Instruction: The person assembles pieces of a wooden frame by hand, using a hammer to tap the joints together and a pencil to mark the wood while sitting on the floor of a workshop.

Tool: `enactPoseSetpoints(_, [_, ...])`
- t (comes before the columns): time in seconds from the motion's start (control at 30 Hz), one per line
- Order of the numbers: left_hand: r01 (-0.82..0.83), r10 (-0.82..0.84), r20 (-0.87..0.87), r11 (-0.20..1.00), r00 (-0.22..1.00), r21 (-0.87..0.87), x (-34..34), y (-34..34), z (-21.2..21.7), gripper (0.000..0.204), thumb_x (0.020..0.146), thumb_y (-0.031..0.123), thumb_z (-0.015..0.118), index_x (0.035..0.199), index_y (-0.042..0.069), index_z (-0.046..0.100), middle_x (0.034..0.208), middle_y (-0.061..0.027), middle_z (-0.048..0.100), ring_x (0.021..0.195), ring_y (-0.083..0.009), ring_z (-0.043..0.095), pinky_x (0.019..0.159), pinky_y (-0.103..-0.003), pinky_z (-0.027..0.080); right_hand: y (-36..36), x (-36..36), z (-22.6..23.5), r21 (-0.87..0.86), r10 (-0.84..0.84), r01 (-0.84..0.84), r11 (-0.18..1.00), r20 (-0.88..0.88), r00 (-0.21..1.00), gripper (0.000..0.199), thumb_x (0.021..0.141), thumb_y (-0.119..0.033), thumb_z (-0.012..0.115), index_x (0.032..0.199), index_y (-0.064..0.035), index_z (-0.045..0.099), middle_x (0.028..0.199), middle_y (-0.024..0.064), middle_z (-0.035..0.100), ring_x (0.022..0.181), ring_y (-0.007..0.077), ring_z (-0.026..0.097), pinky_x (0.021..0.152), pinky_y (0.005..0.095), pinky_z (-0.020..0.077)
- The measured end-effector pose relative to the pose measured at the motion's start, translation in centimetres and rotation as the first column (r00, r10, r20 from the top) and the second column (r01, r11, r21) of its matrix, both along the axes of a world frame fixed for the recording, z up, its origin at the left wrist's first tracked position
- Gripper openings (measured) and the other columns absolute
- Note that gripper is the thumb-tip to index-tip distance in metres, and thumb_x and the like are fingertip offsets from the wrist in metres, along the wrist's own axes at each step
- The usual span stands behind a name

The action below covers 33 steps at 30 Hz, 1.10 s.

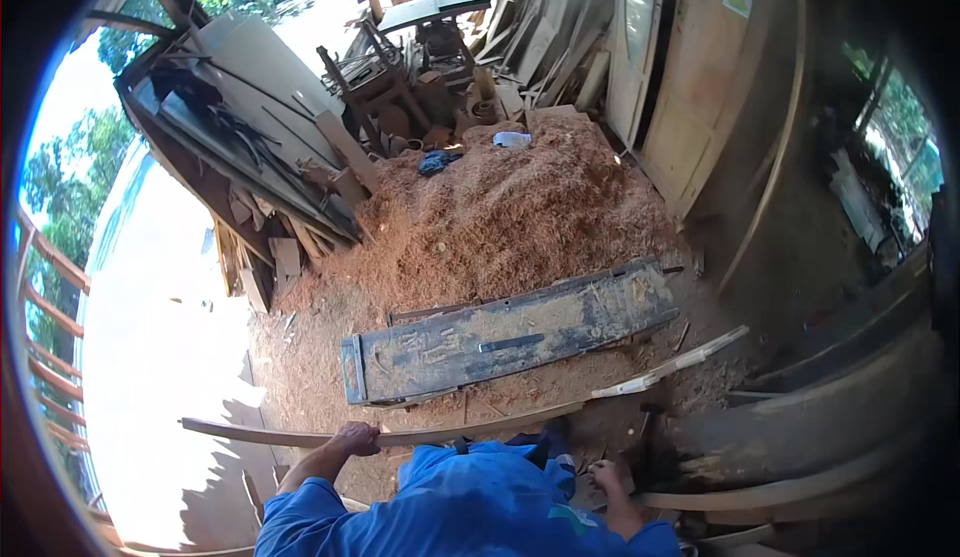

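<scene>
My left hand (358, 439) is closed around a long, thin wooden strip (250, 434) that runs crosswise in front of my body. Toward the right, the strip meets or overlaps a paler length of wood (672, 365); I cannot tell whether they are joined. Low on the right, beside my hip, my right hand (605, 477) has its fingers curled in. What it grips, if anything, is too small and shaded to name. Close to that hand begins another long board (770, 495), stretching off to the right.
Ahead lies a long, dusty, dark wooden bench (430, 359) with a dark flat bar (511, 343) on top. Beyond it rises a heap of wood shavings (520, 212). Sheets and boards (270, 87) lean at the left; door panels (710, 87) stand at the right.
</scene>
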<state>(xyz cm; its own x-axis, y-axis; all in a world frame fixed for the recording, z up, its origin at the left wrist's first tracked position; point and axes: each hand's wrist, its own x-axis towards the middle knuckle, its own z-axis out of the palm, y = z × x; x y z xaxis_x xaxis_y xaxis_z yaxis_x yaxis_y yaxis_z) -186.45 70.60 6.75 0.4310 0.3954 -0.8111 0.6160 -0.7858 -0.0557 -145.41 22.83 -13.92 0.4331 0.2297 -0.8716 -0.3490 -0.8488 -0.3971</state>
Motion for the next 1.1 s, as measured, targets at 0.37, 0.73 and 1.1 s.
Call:
enactPoseSetpoints(0.37, [-0.048, 0.046, -0.027, 0.996, 0.999, -0.074, 5.9, -2.7, -3.5, 0.034, 0.083, 0.029, 0.056, 0.110, 0.014, 0.069, 0.104, -0.0157, 0.070, 0.100, -0.0358, 0.067, 0.087, -0.048, 0.053, -2.8, 9.8, 5.5, -0.054, 0.371, -0.371, 0.927, 0.266, 0.890, 0.026, 0.087, -0.023, 0.066, 0.104, -0.0029, 0.070, 0.095, 0.0131, 0.072, 0.085, 0.0248, 0.070, 0.071, 0.0367, 0.0552])
enactPoseSetpoints(0.73, [-0.313, 0.309, 0.049, 0.937, 0.950, 0.158, 0.6, -2.6, -15.2, 0.023, 0.089, 0.027, 0.063, 0.110, 0.028, 0.072, 0.111, -0.0003, 0.070, 0.118, -0.0274, 0.059, 0.108, -0.064, 0.029, 11.2, 10.1, 6.8, -0.226, 0.915, -0.973, 0.051, 0.400, -0.045, 0.087, 0.078, -0.041, 0.075, 0.148, -0.0100, 0.035, 0.141, 0.0201, 0.043, 0.131, 0.0372, 0.044, 0.108, 0.0448, 0.0398])
enactPoseSetpoints(1.1, [-0.167, 0.156, 0.140, 0.983, 0.978, 0.075, -2.9, 0.1, -27.9, 0.028, 0.075, 0.011, 0.068, 0.097, 0.029, 0.068, 0.090, 0.0019, 0.063, 0.112, -0.0208, 0.056, 0.120, -0.052, 0.019, 19.4, 10.0, -15.6, 0.008, 0.981, -0.995, -0.101, -0.163, -0.101, 0.094, 0.073, -0.044, 0.078, 0.149, -0.0110, 0.033, 0.131, 0.0185, 0.055, 0.131, 0.0337, 0.045, 0.106, 0.0497, 0.0370])
